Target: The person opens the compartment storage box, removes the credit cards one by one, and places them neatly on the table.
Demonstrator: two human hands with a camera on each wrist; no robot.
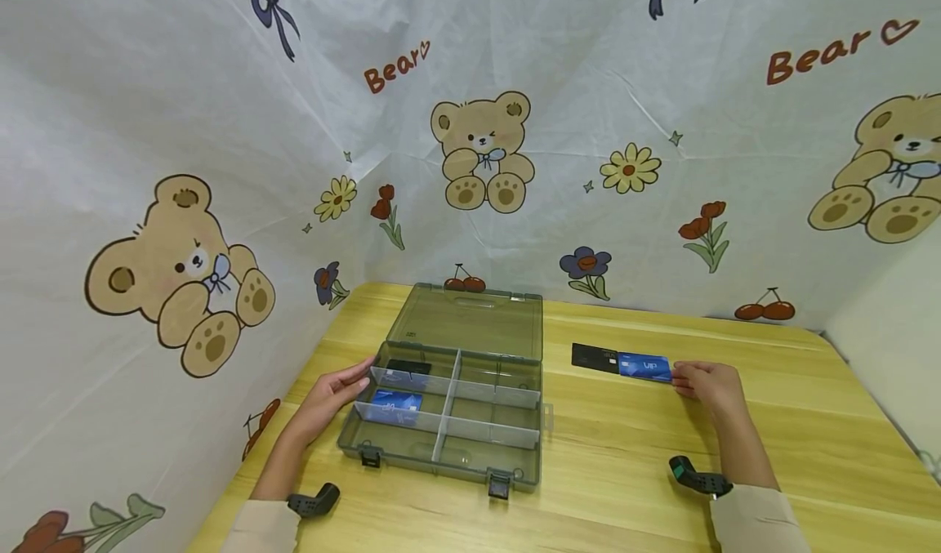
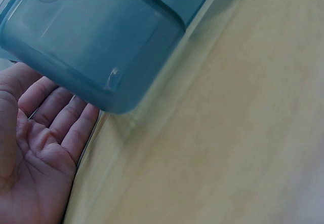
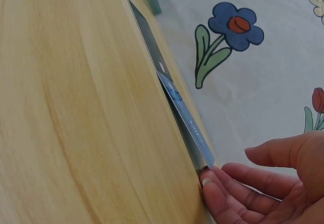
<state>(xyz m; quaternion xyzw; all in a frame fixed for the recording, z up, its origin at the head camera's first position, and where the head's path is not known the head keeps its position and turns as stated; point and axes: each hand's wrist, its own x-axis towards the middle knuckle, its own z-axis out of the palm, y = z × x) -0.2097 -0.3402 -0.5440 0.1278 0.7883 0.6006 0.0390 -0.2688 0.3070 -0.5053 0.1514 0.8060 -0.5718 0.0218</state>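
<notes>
A translucent grey-green compartment box (image 1: 478,483) sits on the table with its lid (image 1: 470,324) raised toward the back. My left hand (image 1: 330,400) touches its left side, fingers extended along the wall; in the left wrist view its palm faces the camera. Inside, a black card (image 1: 409,367) lies in the back left compartment and a blue card (image 1: 397,400) in the middle left one. Right of the box, another black card (image 1: 594,358) adjoins a blue VIP card (image 1: 644,367). My right hand (image 1: 711,385) has fingertips under this card's slightly raised right edge, thumb apart from it.
The wooden table (image 1: 617,471) meets a white cloth (image 1: 559,63) printed with bears and flowers at the back and sides. Two black latches, one of them a right latch (image 1: 499,484), hang at the box's front. Black wrist devices, including one on the right wrist (image 1: 698,479), sit near both sleeves.
</notes>
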